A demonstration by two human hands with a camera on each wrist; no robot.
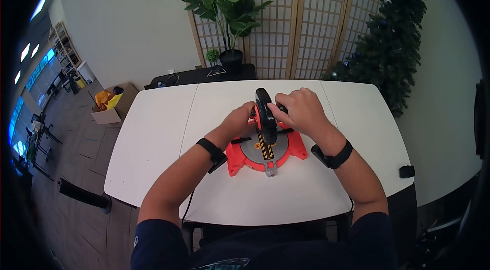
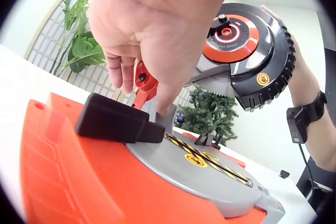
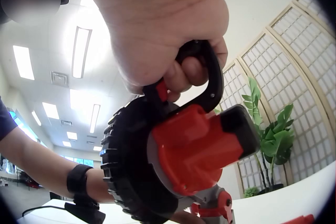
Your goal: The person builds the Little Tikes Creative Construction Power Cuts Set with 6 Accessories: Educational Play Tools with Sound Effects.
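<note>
Toy mitre saw (image 1: 265,123) is set approx. mid-table; nearest, its grey turntable (image 1: 248,154) is flanked by the red base (image 1: 299,150). Above, the saw head (image 2: 262,58) is held raised: handle (image 3: 216,79) is wrapped by R hand (image 1: 305,111), fingers curled. L hand (image 1: 239,121) is placed by the red hinge arm (image 2: 146,85); whether that's gripped can't be told. If the head's lowered w/ L thumb (image 2: 167,97) near the slot (image 2: 209,160), a pinch may be caused; if shoved sideways, the base, apparently unclamped, could be slid. Plant (image 1: 240,17) is seen beyond table (image 1: 153,142).
</note>
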